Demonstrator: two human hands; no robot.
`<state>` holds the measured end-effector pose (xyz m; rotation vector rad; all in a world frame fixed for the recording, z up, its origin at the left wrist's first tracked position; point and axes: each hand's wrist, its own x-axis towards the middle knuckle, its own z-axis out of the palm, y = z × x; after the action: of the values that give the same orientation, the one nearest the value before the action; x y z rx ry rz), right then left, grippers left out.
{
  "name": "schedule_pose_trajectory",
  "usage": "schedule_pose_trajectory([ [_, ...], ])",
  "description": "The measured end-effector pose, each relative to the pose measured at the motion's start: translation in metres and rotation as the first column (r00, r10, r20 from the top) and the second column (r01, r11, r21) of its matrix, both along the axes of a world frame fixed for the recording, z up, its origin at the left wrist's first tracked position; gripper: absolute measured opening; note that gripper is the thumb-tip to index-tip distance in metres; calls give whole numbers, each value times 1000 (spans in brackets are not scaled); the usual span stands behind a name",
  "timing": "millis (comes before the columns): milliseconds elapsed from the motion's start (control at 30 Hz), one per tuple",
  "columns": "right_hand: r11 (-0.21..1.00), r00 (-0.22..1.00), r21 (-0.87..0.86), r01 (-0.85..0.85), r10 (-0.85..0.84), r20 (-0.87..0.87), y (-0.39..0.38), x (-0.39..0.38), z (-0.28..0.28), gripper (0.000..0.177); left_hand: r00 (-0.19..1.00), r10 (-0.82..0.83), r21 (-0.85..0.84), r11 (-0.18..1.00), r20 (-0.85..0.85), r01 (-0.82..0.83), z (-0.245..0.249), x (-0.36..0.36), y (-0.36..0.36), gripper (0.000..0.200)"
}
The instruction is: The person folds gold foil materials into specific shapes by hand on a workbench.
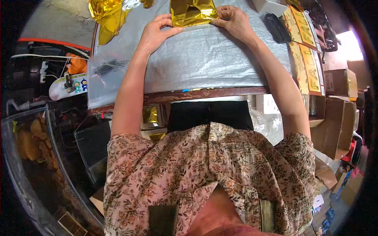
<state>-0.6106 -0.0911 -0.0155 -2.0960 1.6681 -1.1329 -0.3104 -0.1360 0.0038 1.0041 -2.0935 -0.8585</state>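
Observation:
A shiny piece of gold foil (193, 17) lies at the far side of the table, its upper part cut off by the view's edge. My left hand (156, 34) grips its left lower corner, thumb along the near edge and fingers at the side. At the opposite corner, my right hand (235, 24) pinches the foil between thumb and curled fingers. Creases and a dark reflection show across the foil's surface. Beneath it spreads a silvery grey cover (197, 59) over the tabletop.
Crumpled gold foil (110, 23) lies at the table's far left. A black pouch-like thing (277, 28), a white box (269, 7) and yellow printed boxes (309, 69) line the right side. Cardboard boxes (334, 128) stand at right, a glass tank (49, 133) at lower left.

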Motion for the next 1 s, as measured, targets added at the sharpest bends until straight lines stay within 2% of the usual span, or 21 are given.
schedule_pose_trajectory([
  [33, 1000, 997, 1, -26, 26, 76, 1, 0, 0, 34, 1000, -14, -17, 1000, -3, 14, -3, 1, -1, 28],
  [133, 999, 996, 23, -26, 24, 82, 3, 0, 2, 29, 1000, 6, -16, 1000, 10, -5, -2, 1, -2, 29],
  [267, 999, 1000, 48, 25, -25, -14, 3, 1, 4, 23, 997, 59, -17, 998, 55, -58, -3, 0, -2, 31],
  [333, 977, 994, 208, 43, -62, 87, 0, 3, 4, 28, 996, 64, -28, 998, 66, -62, -2, -1, -2, 31],
  [367, 977, 995, 208, 41, -60, 84, 0, 4, 4, 28, 995, 67, -41, 997, 79, -64, -1, -1, -2, 31],
  [467, 981, 996, 169, 95, -94, -13, 4, 7, 9, 37, 995, 74, -66, 995, 69, -70, 0, -1, 3, 30],
  [567, 978, 994, 189, 88, -98, 43, 3, 7, 5, 38, 995, 91, -48, 995, 50, -89, -2, -1, 2, 29],
  [667, 983, 991, 153, 100, -113, 74, 2, 6, 0, 31, 994, 109, -66, 992, 19, -108, -8, -3, 1, 29],
  [733, 997, 996, 8, 78, -78, 47, 4, 7, 2, 28, 993, 113, -76, 991, 36, -110, -7, -4, 1, 29],
  [767, 997, 996, 7, 76, -77, 44, 4, 7, 3, 28, 992, 114, -89, 990, 56, -108, -6, -4, 0, 29],
  [867, 995, 994, 64, 83, -87, 67, 12, 11, 14, 27, 993, 94, -106, 991, 73, -86, -5, -4, -1, 28],
  [933, 967, 967, 222, 127, -171, 190, 13, 14, 17, 26, 993, 94, -112, 990, 69, -86, -5, -4, -3, 28],
  [1000, 967, 965, 221, 130, -174, 194, 16, 15, 19, 25, 994, 93, -114, 990, 65, -85, -6, -4, -4, 28],
])
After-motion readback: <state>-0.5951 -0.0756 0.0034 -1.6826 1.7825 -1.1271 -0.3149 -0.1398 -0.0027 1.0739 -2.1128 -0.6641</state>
